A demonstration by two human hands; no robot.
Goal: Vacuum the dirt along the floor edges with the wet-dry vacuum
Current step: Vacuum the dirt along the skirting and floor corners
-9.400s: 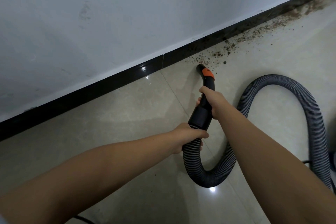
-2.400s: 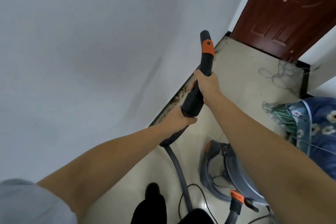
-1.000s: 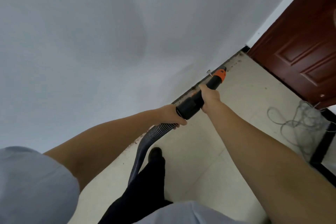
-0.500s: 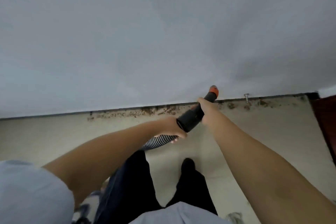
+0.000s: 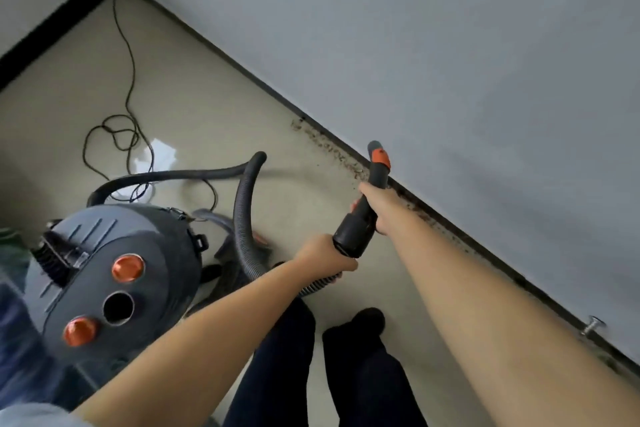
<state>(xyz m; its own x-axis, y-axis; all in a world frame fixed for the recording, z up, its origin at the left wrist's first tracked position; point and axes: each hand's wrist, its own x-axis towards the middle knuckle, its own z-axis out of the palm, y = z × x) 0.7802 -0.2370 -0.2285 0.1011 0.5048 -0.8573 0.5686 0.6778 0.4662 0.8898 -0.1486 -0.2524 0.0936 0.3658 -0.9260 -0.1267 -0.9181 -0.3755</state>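
**Nozzle raised off the wall edge, dirt band waiting below**

Right hand [image 5: 375,208] grips the black nozzle tube [image 5: 367,204] mid-length, fingers wrapped round it. Left hand [image 5: 327,255] grips the ribbed hose [image 5: 246,218] just behind the cuff, fingers curled. The orange-collared tip [image 5: 379,156] sits at centre frame, seemingly lifted clear of the floor.

Dirt [image 5: 332,149] lies in a brown band along the dark skirting [image 5: 450,225], running from frame centre toward lower right.

Doing it well, I judge: lower the tip onto the upper end of the band, keep it tight against the skirting, draw slowly toward the lower right. Mind the door stop [image 5: 593,325] there and the hose loop underfoot.

Containers: wet-dry vacuum drum [image 5: 114,274], lower left, lid on; contents hidden. One round port in its top stands open, dark inside.
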